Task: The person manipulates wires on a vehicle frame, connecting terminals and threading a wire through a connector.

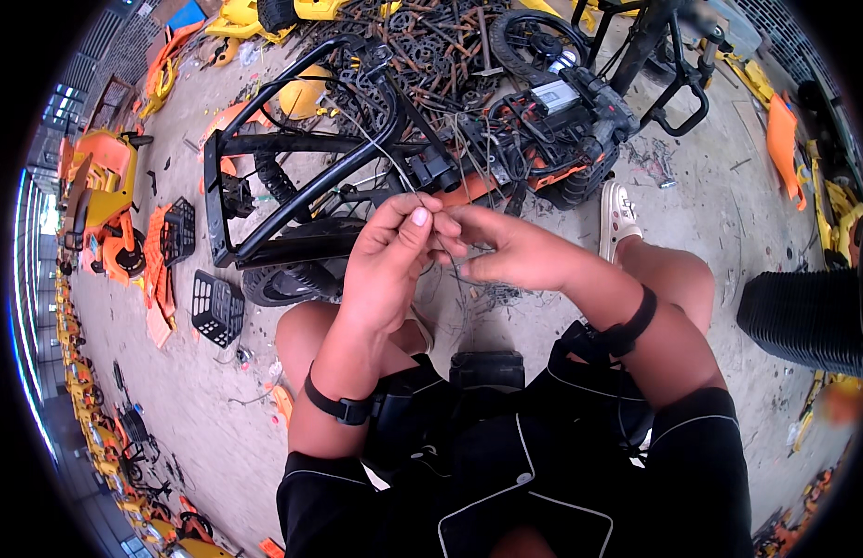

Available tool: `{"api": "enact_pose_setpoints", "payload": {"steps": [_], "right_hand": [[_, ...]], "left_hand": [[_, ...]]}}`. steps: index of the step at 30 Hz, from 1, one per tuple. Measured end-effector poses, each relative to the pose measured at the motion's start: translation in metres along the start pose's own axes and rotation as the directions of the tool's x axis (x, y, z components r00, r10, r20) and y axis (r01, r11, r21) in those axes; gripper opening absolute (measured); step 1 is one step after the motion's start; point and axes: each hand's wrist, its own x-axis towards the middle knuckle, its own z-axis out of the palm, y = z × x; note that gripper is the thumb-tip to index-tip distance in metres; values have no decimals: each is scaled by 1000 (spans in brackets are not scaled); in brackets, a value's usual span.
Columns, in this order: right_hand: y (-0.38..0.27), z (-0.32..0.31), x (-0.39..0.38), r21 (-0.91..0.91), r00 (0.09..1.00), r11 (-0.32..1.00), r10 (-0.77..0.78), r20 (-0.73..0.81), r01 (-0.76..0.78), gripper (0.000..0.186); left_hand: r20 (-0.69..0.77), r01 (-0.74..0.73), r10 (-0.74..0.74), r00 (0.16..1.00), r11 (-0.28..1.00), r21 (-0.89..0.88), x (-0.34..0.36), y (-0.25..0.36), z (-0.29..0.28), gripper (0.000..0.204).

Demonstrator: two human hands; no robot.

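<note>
My left hand (383, 259) and my right hand (515, 251) meet at the centre of the view, fingertips touching. Both are closed in a pinch around a thin dark cable (379, 147), which runs down to my fingers from the black bike frame (310, 200). A loose length seems to hang below the hands. Exactly where each fingertip grips is partly hidden. Just beyond, the frame lies on its side with a wheel (296, 285) under it. Right of it sits a tangle of wiring, with a silver-topped box (554, 96) over an orange part (468, 190).
Farther off is a heap of rusty cranks and chainrings (422, 60). Black baskets (218, 309) stand on the left, near an orange and yellow vehicle body (110, 177). A stack of black baskets (803, 321) is at right. Cable scraps (492, 296) litter the concrete floor (208, 400).
</note>
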Motion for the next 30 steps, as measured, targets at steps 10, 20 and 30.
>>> {"api": "enact_pose_setpoints", "payload": {"steps": [10, 20, 30], "right_hand": [[-16, 4, 2, 198, 972, 952, 230, 49, -235, 27], [-16, -17, -5, 100, 976, 976, 204, -78, -196, 26], [-21, -17, -9, 99, 970, 980, 184, -159, -170, 12]], "left_hand": [[-270, -447, 467, 842, 884, 134, -8, 31, -16, 21], [-433, -721, 663, 611, 692, 43, -48, 72, -73, 14], [-504, -727, 659, 558, 681, 86, -76, 79, -92, 14]]}}
